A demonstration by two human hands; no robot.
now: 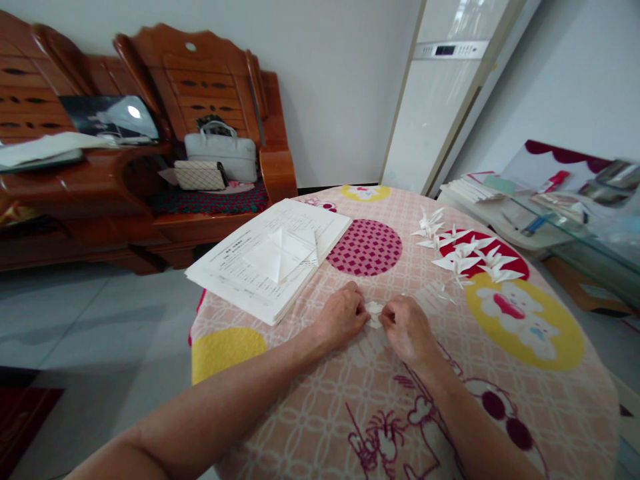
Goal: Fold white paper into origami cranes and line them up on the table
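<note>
Between my hands, low over the round table, is a small piece of white folded paper (pixel 374 315). My left hand (pixel 345 310) has its fingers closed on the left edge of it. The right edge is pinched by the fingers of my right hand (pixel 407 327). Its finer folds are too small to make out, and the fingers cover part of it. Beyond my right hand, several white paper cranes (pixel 463 250) lie grouped on the tablecloth. A stack of printed sheets (pixel 250 253) lies to the left, with loose folded white paper (pixel 280 257) on top.
The patterned tablecloth (pixel 310 400) covers the round table. A wooden bench (pixel 215 73) with bags (pixel 223 153) stands behind on the left. A white floor-standing air conditioner (pixel 425 113) is at the back. A glass-topped side table (pixel 565 233) with assorted items adjoins the right.
</note>
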